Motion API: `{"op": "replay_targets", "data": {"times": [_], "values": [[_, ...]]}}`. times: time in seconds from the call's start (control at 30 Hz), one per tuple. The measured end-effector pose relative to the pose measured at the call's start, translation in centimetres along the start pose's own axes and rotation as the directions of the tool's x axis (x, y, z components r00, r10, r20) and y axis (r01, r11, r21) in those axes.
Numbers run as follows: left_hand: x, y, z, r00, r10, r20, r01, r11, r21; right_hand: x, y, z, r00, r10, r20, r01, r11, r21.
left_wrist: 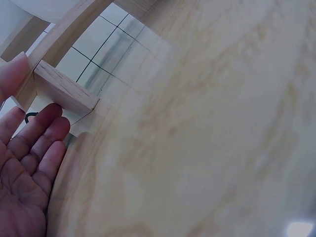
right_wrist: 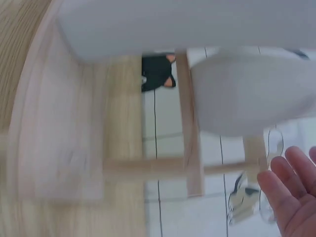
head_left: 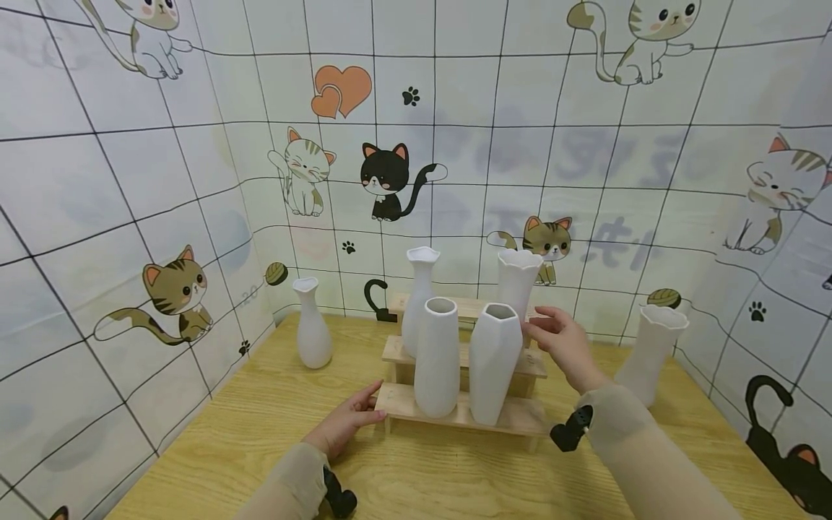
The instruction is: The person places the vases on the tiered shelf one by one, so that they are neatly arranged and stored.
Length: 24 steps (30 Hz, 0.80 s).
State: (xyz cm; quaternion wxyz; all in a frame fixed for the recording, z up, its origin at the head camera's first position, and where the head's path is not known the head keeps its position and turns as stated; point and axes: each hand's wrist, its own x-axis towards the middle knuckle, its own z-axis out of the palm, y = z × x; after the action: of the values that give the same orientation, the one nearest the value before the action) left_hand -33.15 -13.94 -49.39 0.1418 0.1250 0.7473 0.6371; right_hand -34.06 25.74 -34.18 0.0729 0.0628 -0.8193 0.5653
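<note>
Bluish lettering (head_left: pixel 611 238) on the cat-print wall (head_left: pixel 468 159) is unreadable. A three-step wooden stand (head_left: pixel 523 414) runs left-right across the table (head_left: pixel 260 412), descending frontward, bearing four upright white vases (head_left: pixel 438 361). The left hand (head_left: pixel 346 425) pinches its left end; the right hand's (head_left: pixel 564 347) relaxed fingers grip nothing near its top.

The head view is bright, while the right-wrist view blurs the vases (right_wrist: pixel 242 96).
</note>
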Motion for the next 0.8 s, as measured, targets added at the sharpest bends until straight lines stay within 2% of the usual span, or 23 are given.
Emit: {"op": "replay_targets", "data": {"times": [0.17,0.27,0.33,0.4,0.5,0.57,0.67,0.73,0.8], "values": [[0.0,-0.1,-0.1,1.0,0.005,0.01,-0.005,1.0,0.002,-0.7,2.1,-2.5,0.999,0.008,-0.041,-0.01,0.999,-0.041],[0.0,-0.1,-0.1,1.0,0.006,0.015,-0.006,1.0,0.0,-1.2,3.4,-4.1,0.995,0.031,-0.096,-0.038,0.997,-0.065],[0.0,-0.1,-0.1,1.0,0.004,0.013,-0.004,1.0,0.002,-1.4,4.3,-5.0,0.986,0.059,-0.156,-0.069,0.996,-0.058],[0.0,-0.1,-0.2,1.0,0.003,0.011,-0.003,1.0,0.003,-1.7,5.1,-5.8,0.967,0.097,-0.237,-0.112,0.993,-0.048],[0.0,-0.1,-0.2,1.0,0.007,0.014,-0.007,1.0,0.001,-2.2,6.1,-6.8,0.911,0.17,-0.375,-0.185,0.983,-0.005],[0.0,-0.1,-0.2,1.0,0.008,0.019,-0.008,1.0,-0.004,-2.5,6.7,-7.4,0.856,0.226,-0.465,-0.236,0.971,0.038],[0.0,-0.1,-0.2,1.0,0.006,0.021,-0.006,1.0,-0.008,-2.7,7.4,-8.0,0.759,0.292,-0.582,-0.291,0.952,0.098],[0.0,-0.1,-0.2,1.0,0.005,0.021,-0.005,1.0,-0.01,-2.8,7.8,-8.3,0.7,0.317,-0.64,-0.297,0.944,0.142],[0.0,-0.1,-0.2,1.0,0.008,0.019,-0.008,1.0,-0.01,-2.8,8.1,-8.6,0.651,0.349,-0.674,-0.284,0.936,0.21]]}}
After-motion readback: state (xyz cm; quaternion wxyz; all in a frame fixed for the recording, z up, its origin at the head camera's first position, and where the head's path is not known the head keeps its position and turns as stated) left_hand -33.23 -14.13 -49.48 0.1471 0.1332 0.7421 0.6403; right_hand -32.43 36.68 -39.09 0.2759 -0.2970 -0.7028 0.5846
